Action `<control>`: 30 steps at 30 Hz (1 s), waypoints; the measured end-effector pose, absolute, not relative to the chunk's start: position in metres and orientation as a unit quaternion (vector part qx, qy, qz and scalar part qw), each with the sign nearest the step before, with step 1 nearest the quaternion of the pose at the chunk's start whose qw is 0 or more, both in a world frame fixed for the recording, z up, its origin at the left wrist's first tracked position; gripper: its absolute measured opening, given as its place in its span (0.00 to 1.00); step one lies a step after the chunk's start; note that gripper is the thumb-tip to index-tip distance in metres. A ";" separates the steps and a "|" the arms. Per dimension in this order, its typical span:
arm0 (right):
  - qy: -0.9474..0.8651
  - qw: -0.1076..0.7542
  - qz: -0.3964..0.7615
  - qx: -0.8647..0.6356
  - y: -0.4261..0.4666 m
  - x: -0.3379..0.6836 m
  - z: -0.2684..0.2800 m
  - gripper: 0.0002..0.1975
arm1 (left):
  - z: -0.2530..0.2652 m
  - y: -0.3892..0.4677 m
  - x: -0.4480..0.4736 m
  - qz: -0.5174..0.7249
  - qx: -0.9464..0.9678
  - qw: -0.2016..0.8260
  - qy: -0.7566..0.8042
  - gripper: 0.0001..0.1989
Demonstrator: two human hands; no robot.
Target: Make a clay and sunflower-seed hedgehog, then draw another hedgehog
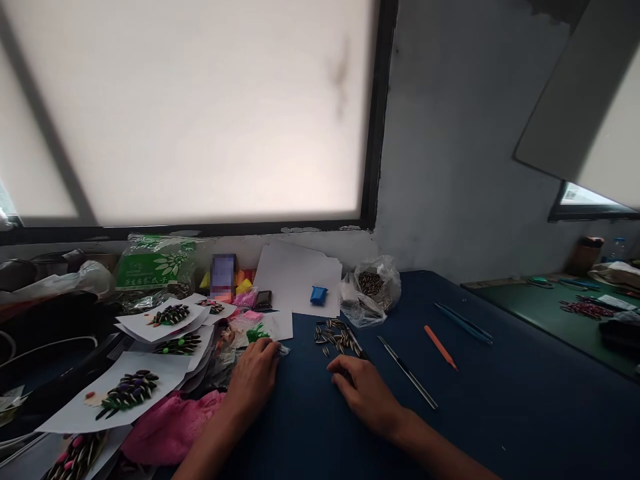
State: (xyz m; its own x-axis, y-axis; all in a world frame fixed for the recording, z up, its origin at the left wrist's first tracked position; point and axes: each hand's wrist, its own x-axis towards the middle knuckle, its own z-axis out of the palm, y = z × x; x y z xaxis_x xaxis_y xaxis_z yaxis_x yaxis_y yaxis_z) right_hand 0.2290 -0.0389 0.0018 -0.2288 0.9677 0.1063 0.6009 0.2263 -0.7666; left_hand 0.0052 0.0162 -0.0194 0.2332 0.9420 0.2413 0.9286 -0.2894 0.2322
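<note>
My left hand (255,369) is closed on a small clear plastic bag (284,350), a corner of which sticks out by the fingertips. Just beyond the knuckles lies a lump of green modelling clay (257,332). My right hand (364,393) rests on the dark blue tabletop (305,427), fingers curved and thumb apart from the index finger, with nothing visible in it. Striped sunflower seeds (340,337) are scattered just past its fingers. A dark slim tool (354,339) lies beside the seeds, partly hidden behind that hand.
Seed-covered paper sheets (133,390) pile up at left, above a pink cloth (175,427). A blue clay packet (319,295) sits on white paper (285,267), beside a bag of seeds (371,283). A craft knife (409,373), orange tool (441,348) and blue tweezers (464,323) lie right.
</note>
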 end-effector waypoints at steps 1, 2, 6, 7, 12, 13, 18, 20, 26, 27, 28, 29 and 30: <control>-0.727 0.298 0.292 -0.545 -0.040 0.228 0.002 0.11 | -0.020 0.016 0.006 0.185 0.787 0.030 0.588 0.14; -0.731 0.295 0.283 -0.546 -0.040 0.228 0.002 0.11 | -0.021 0.016 0.006 0.204 0.789 0.041 0.578 0.14; -0.749 0.280 0.250 -0.546 -0.040 0.228 0.001 0.11 | -0.021 0.014 0.009 0.257 0.817 0.075 0.511 0.13; -0.755 0.275 0.240 -0.545 -0.040 0.228 0.000 0.10 | -0.021 0.013 0.010 0.260 0.825 0.075 0.496 0.12; -0.794 0.256 0.174 -0.524 -0.039 0.218 0.006 0.12 | -0.019 0.010 0.012 0.209 0.824 0.031 0.526 0.13; -0.800 0.253 0.166 -0.518 -0.036 0.214 0.008 0.13 | -0.018 0.010 0.012 0.193 0.814 0.023 0.547 0.14; -0.793 0.193 0.162 -0.555 -0.003 0.184 0.016 0.12 | -0.016 0.011 0.012 0.144 0.783 0.004 0.605 0.15; -0.777 0.177 0.175 -0.578 0.019 0.171 0.018 0.11 | -0.018 0.012 0.013 0.135 0.782 0.001 0.608 0.15; -0.717 0.142 0.211 -0.649 0.079 0.142 0.018 0.16 | -0.022 0.012 0.018 0.130 0.782 -0.016 0.609 0.17; -0.708 0.139 0.216 -0.658 0.086 0.139 0.017 0.16 | -0.022 0.012 0.019 0.125 0.782 -0.014 0.611 0.18; -0.700 0.137 0.219 -0.665 0.091 0.136 0.016 0.16 | -0.021 0.012 0.020 0.120 0.782 -0.012 0.611 0.18; -0.693 0.136 0.222 -0.672 0.095 0.134 0.015 0.16 | -0.021 0.012 0.020 0.115 0.783 -0.012 0.611 0.18; -0.686 0.136 0.224 -0.678 0.098 0.132 0.014 0.16 | -0.020 0.012 0.020 0.111 0.783 -0.013 0.611 0.19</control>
